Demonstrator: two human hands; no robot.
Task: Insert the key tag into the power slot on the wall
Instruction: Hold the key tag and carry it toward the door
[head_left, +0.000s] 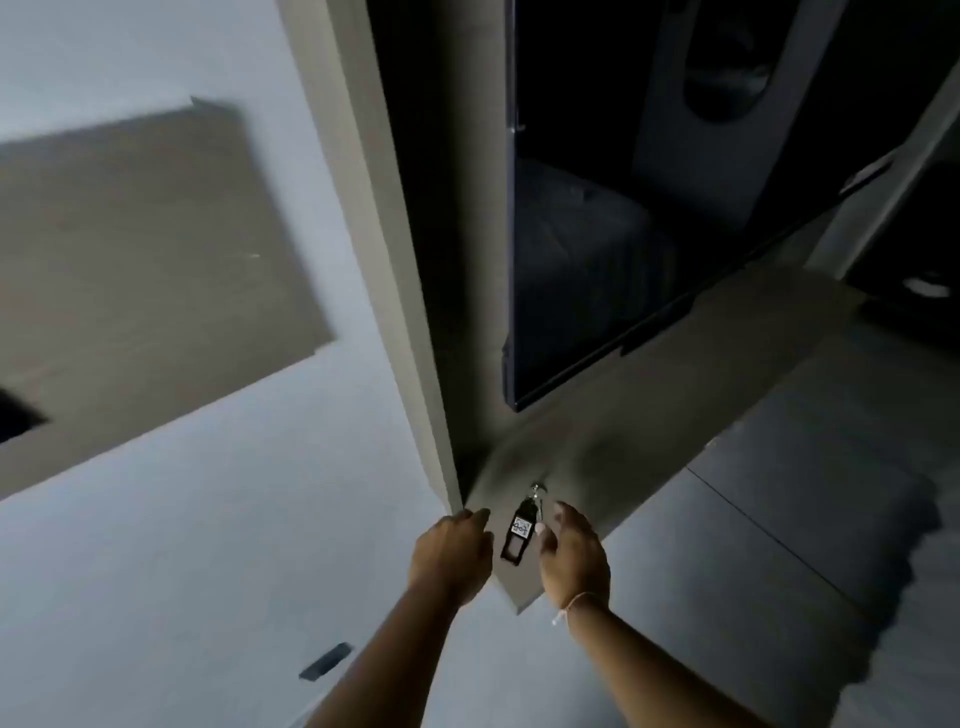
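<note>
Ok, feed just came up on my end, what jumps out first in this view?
The two hands low in the middle: the left hand and the right hand reach in from either side of a black key tag lying on a grey shelf, neither clearly gripping it yet. Above them hangs a large dark screen, and the room is dim. A small dark slot sits on the pale wall at lower left.

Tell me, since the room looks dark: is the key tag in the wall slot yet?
Out. The key tag lies flat on the wooden shelf, between both open hands.
</note>
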